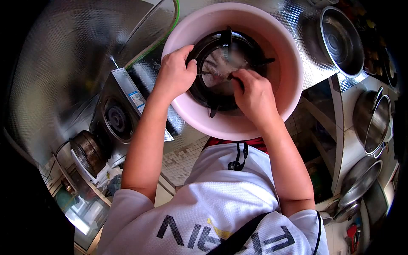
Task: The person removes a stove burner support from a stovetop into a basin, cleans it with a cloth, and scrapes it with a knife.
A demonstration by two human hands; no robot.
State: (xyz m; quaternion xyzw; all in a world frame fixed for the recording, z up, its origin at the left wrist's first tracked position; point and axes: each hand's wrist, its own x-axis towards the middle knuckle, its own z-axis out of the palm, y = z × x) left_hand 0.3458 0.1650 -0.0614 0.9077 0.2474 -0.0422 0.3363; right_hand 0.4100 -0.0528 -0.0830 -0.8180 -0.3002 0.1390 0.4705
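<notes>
A pink basin [293, 68] with water in it holds a black ring-shaped stove grate [208, 100] with several prongs. My left hand [176, 72] grips the grate at its left side, thumb and fingers curled about the ring. Over the right part of the ring, my right hand [255, 93] is closed in a pinch. Something dark shows at its fingertips, too hidden to name. Through the ring's middle I see the wet basin bottom, blurred by glare.
To the left is a gas stove [117, 117] with a dark pot [87, 148] behind it. A green-edged glass panel [163, 36] leans at the upper left. Metal bowls [340, 40] and pots [374, 121] stand along the right, by open shelves [323, 114].
</notes>
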